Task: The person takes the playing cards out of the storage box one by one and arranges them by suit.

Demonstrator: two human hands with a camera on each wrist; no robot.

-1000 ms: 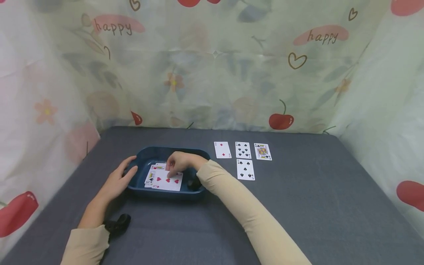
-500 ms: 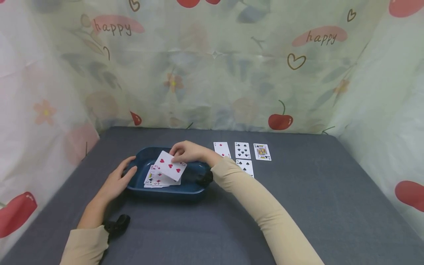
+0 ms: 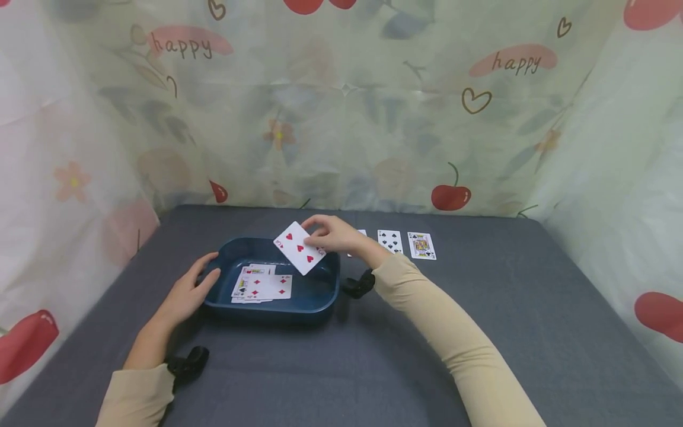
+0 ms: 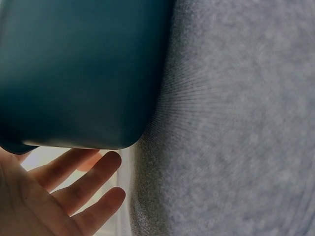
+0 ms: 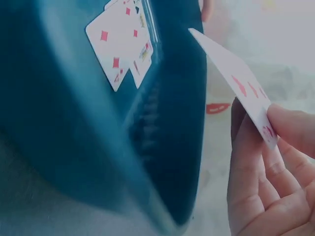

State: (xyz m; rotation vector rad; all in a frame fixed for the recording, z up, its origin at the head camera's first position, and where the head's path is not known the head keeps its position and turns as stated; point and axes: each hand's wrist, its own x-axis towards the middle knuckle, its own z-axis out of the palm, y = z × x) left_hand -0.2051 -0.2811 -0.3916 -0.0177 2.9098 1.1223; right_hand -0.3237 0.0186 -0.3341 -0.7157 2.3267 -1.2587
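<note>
My right hand (image 3: pixel 337 235) pinches a three of hearts (image 3: pixel 296 244) between thumb and fingers, above the right part of a dark blue tray (image 3: pixel 312 292). The right wrist view shows the thumb on the card's face and the fingers behind it. In the tray, a four of diamonds (image 3: pixel 273 287) lies face up on a small overlapping pile of cards; a king's edge peeks out beneath it. My left hand (image 3: pixel 185 292) rests at the tray's left end. In the left wrist view its fingers (image 4: pixel 88 182) are spread and fairly straight beside the tray wall.
Beyond the tray to the right, a seven of spades (image 3: pixel 390 241) and a king of spades (image 3: pixel 422 245) lie face up on the grey cloth (image 3: pixel 480 320). My right hand and forearm partly hide other cards there. A patterned curtain (image 3: pixel 347 136) hangs behind the table.
My right hand has lifted the three of hearts off the pile and carried it up and right, uncovering the four of diamonds. The left hand has stayed at the tray's end.
</note>
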